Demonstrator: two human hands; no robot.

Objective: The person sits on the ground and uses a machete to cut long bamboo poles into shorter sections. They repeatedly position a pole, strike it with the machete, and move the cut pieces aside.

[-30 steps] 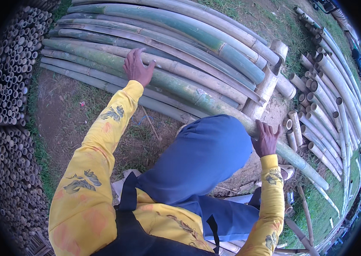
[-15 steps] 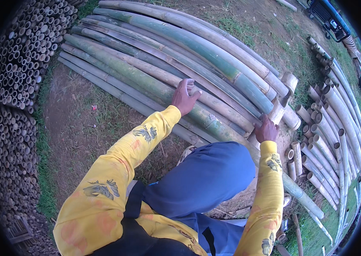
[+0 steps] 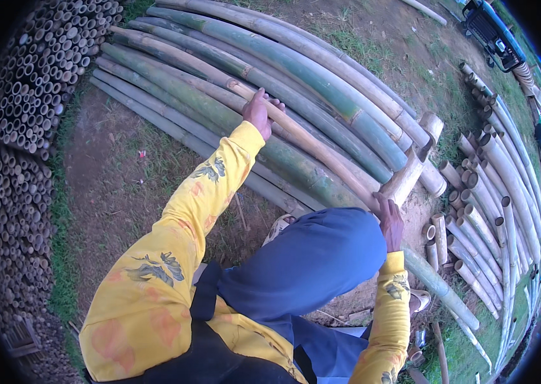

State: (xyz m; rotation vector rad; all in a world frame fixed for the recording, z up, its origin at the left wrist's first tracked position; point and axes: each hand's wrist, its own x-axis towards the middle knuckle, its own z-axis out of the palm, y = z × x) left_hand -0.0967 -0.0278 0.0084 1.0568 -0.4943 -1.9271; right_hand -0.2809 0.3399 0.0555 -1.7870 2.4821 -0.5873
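A long tan-brown bamboo pole point(image 3: 325, 151) slants across the other poles, from the far left down to my knee. My left hand point(image 3: 259, 115) is closed around it near its middle, with the fingertips showing over its far side. At the near right end, my right hand point(image 3: 390, 223) grips the same pole, its fingers partly hidden. Just below the held pole lies a thick green bamboo pole point(image 3: 283, 157), which passes behind my bent knee. A blue-green bamboo pole point(image 3: 321, 99) lies on the far side with several others.
Short bamboo pieces point(image 3: 405, 179) prop the pole ends near my right hand. Cut bamboo lengths point(image 3: 475, 211) are heaped at the right. A tall stack of bamboo point(image 3: 21, 96) stands at the left. A blue-and-black machine point(image 3: 491, 32) sits at the far right.
My left hand has moved up and left and closed on the tan-brown pole. My right hand has come slightly nearer me. The pole has turned and shifted among the others.
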